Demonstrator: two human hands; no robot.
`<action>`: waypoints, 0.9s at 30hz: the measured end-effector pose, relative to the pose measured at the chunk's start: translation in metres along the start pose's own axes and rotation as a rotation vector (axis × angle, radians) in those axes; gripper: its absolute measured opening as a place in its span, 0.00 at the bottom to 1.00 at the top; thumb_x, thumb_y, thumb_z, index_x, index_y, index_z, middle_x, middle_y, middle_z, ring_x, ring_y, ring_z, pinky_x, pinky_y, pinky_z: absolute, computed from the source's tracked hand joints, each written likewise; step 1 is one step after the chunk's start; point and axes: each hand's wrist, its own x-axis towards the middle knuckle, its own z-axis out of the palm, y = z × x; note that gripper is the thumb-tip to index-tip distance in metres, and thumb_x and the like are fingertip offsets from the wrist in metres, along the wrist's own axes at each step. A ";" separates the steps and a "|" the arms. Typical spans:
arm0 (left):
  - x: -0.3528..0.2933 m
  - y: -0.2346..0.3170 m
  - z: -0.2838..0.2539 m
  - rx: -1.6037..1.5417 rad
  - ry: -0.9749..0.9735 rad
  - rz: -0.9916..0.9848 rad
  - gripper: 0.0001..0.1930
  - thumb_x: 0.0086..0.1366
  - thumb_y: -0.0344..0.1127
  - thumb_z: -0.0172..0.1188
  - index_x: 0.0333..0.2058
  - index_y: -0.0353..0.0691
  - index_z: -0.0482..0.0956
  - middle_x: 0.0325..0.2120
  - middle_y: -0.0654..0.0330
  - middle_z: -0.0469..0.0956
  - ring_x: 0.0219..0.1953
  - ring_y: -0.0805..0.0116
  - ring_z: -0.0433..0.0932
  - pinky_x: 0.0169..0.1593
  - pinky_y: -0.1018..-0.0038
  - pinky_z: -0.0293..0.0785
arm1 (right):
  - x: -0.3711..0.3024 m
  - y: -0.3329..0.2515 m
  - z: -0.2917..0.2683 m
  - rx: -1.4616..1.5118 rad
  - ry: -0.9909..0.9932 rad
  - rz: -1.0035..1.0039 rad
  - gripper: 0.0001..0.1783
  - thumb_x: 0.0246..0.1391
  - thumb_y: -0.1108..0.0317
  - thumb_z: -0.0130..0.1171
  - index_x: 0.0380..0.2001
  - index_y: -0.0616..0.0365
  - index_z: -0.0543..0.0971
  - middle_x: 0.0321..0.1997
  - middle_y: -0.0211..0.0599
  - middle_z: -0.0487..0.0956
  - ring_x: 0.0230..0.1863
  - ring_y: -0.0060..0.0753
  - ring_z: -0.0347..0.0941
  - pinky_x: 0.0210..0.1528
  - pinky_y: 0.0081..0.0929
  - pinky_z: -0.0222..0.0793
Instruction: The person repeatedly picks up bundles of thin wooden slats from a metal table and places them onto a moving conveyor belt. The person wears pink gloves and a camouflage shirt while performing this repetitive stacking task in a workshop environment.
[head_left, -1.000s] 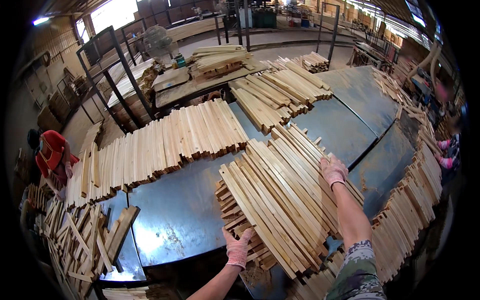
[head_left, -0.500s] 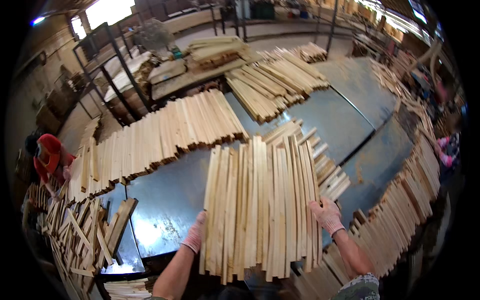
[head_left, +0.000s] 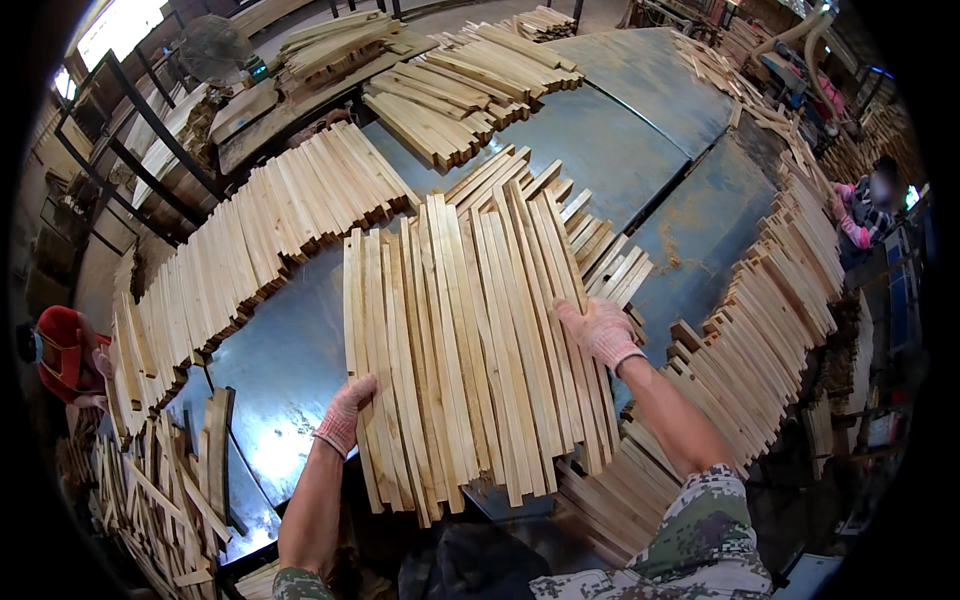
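Observation:
A broad row of pale wooden strips (head_left: 470,350) lies side by side in front of me, its near ends sticking out past the table's edge. My left hand (head_left: 346,412), in a pinkish knit glove, is closed against the left side of the row. On the opposite side my right hand (head_left: 602,332), gloved alike, grips the outermost strips, thumb on top. The row is squeezed between both hands. Beyond its far end, more short strips (head_left: 615,265) lie at an angle, partly under it.
Grey metal tables (head_left: 690,240) carry the wood. A long row of strips (head_left: 265,235) runs along the left, another row (head_left: 760,330) along the right. Loose sticks (head_left: 165,490) pile up at lower left. A person in red (head_left: 68,355) stands far left, another person (head_left: 868,205) far right.
My view has swung, so the scene sits further left and higher. My right hand has slid farther up the row's right side. Both hands stay on the strips.

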 end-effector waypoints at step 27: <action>-0.209 -0.010 -0.028 -0.072 0.113 0.368 0.30 0.57 0.31 0.75 0.58 0.34 0.78 0.47 0.62 0.84 0.46 0.72 0.83 0.52 0.72 0.82 | -0.073 -0.041 0.053 0.330 0.133 -0.450 0.30 0.52 0.45 0.77 0.44 0.62 0.86 0.40 0.48 0.85 0.43 0.50 0.81 0.47 0.47 0.76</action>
